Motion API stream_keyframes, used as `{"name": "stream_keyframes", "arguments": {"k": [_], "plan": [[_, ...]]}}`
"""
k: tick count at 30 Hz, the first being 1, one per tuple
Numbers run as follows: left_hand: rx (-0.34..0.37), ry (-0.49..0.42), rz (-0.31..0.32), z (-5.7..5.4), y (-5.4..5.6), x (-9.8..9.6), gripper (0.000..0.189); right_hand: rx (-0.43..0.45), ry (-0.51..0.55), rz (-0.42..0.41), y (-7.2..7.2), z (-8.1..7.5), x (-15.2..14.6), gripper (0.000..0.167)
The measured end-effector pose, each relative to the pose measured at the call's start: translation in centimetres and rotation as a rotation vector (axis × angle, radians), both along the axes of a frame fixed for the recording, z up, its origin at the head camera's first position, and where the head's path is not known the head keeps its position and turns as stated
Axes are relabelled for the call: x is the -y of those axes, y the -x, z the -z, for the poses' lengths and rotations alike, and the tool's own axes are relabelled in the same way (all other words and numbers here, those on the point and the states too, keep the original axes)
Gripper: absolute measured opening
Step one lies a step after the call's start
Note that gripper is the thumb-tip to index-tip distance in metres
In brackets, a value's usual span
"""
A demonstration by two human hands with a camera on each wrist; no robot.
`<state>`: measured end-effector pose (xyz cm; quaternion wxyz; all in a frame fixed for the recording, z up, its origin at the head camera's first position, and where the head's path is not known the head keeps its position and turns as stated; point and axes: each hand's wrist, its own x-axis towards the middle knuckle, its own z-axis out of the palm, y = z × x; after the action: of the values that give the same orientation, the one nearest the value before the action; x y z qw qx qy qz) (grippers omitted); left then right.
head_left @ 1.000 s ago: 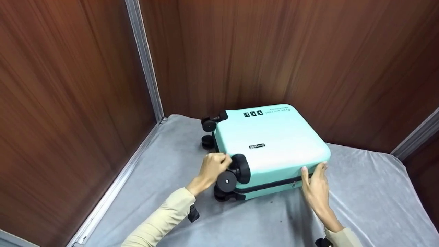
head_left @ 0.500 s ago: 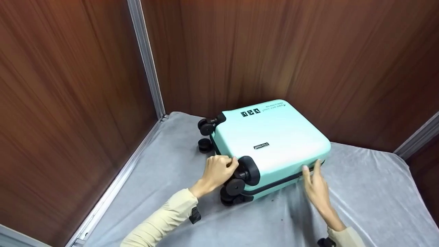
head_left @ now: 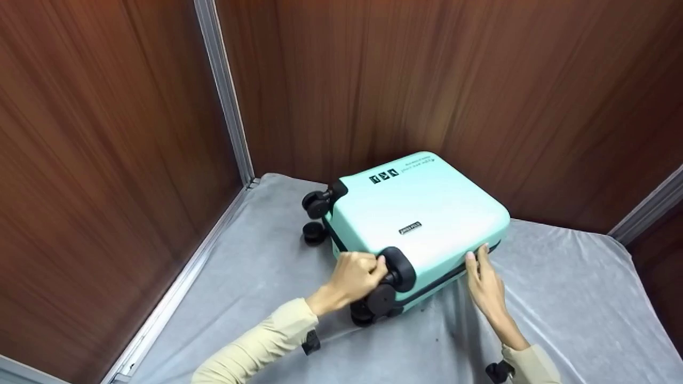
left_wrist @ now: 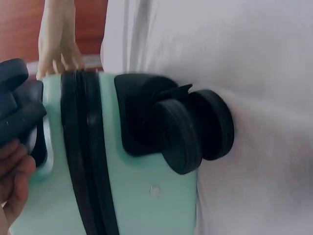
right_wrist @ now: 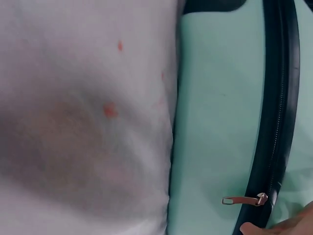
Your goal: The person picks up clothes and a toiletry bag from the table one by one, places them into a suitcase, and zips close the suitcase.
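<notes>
A mint-green suitcase (head_left: 427,205) lies flat, its wheels to the left. My left hand (head_left: 352,277) grips the upper caster wheel (head_left: 382,300) at the near left corner, fingers curled at its black mount. In the left wrist view, fingertips (left_wrist: 22,178) show beside that caster, and the lower caster (left_wrist: 183,134) sticks out over the cloth. My right hand (head_left: 486,288) touches the near side by the right corner, with thumb and fingers fairly straight at the black zipper (head_left: 445,278). A zipper pull (right_wrist: 242,200) hangs near that thumb in the right wrist view.
Grey cloth (head_left: 256,261) covers the surface beneath the suitcase. Dark wood panels (head_left: 341,80) stand behind and at both sides, with a metal post (head_left: 227,90) in the left corner. The suitcase's far edge lies close to the back panel.
The suitcase has turned counterclockwise on the cloth. Its near wheeled corner swung right and toward me, with my left hand moving along. My right hand stayed at the side, shifting slightly.
</notes>
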<state>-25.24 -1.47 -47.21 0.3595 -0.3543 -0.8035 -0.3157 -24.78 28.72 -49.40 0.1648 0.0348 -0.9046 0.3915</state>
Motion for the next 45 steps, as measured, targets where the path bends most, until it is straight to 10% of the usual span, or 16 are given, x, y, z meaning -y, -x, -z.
{"name": "stream_keyframes", "arguments": {"k": [8,20,36,45], "plan": [[0.034,0.133,-0.105,-0.4,-3.0,-3.4,0.055,-0.027,-0.062,0.042,1.9,-0.3,-1.5,0.055],[0.048,0.212,-0.087,-0.8,-3.1,-2.6,0.054,0.011,-0.042,-0.013,0.4,0.3,0.0,0.062],[-0.005,0.323,-0.157,-1.6,-3.6,-5.8,0.057,0.023,0.042,0.027,2.7,1.1,-1.7,0.058],[-0.039,0.161,0.017,-2.3,-1.3,-2.0,0.05,0.001,0.103,0.108,3.9,1.9,-1.8,0.045]]}}
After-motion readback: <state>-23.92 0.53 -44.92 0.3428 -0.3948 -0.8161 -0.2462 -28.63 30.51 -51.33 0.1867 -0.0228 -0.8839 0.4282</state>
